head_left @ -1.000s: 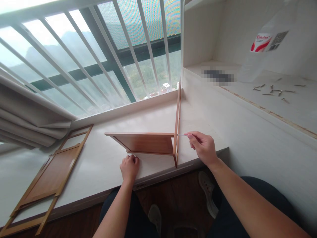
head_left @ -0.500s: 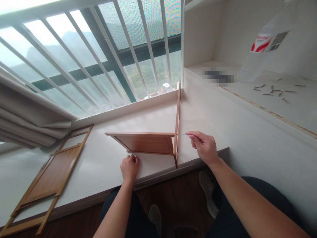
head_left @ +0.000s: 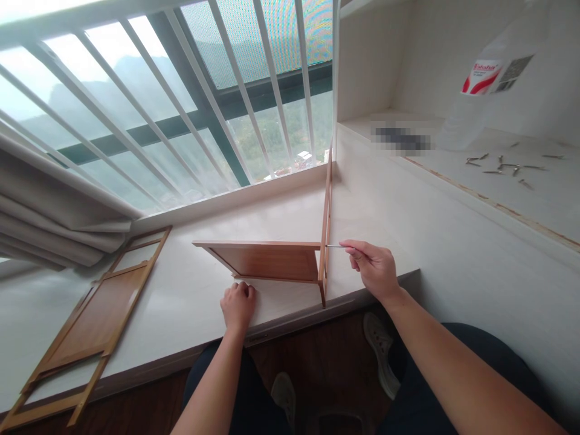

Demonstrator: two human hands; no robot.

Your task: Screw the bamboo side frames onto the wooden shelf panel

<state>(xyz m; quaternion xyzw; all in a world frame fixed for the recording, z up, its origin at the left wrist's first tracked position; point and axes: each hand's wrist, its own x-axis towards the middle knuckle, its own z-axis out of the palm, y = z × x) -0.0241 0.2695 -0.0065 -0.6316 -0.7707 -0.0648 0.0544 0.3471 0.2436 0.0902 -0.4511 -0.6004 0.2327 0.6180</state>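
Note:
A brown wooden shelf board [head_left: 267, 260] stands on its edge on the pale window ledge [head_left: 190, 302], butted against an upright wooden side frame [head_left: 325, 223]. My left hand [head_left: 237, 305] is closed in a fist against the board's lower front edge. My right hand [head_left: 372, 266] pinches a thin metal screw [head_left: 334, 246] whose tip enters the side frame at the board's top corner.
Another wooden frame panel [head_left: 88, 326] lies flat at the ledge's left end. White window bars [head_left: 190, 96] and a folded curtain [head_left: 49, 211] are behind. A raised shelf at right holds several loose screws [head_left: 502, 166] and a clear plastic bag [head_left: 493, 78]. My legs and shoes are below.
The view shifted very slightly. My right hand stays on the screw at the frame, and my left hand has not moved.

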